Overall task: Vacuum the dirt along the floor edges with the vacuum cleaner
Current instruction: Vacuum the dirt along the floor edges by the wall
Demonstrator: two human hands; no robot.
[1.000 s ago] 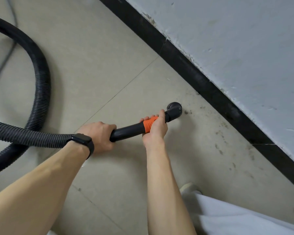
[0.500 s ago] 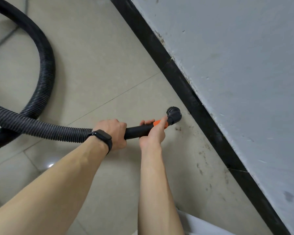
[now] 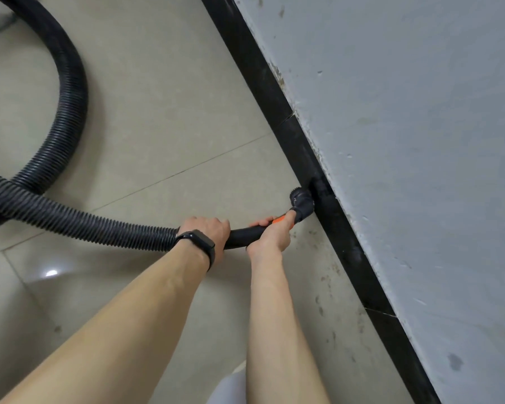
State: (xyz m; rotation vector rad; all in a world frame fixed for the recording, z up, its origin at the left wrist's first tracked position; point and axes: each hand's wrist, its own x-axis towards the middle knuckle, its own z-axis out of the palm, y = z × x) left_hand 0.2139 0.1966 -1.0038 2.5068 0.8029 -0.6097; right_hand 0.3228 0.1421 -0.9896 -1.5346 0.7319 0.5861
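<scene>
The vacuum cleaner's black nozzle [image 3: 302, 204] sits against the black skirting board [image 3: 274, 97] at the foot of a scuffed grey wall [image 3: 405, 141], with the right hand [image 3: 271, 237] curled round the orange collar [image 3: 279, 220] just behind it and the left hand [image 3: 209, 231], a black watch [image 3: 197, 243] on its wrist, gripping the tube [image 3: 242, 236] where the ribbed hose [image 3: 70, 220] joins. Dark specks of dirt [image 3: 327, 287] dot the beige floor tiles [image 3: 158, 112] along the skirting nearer the person, while the hose loops away to the left.
</scene>
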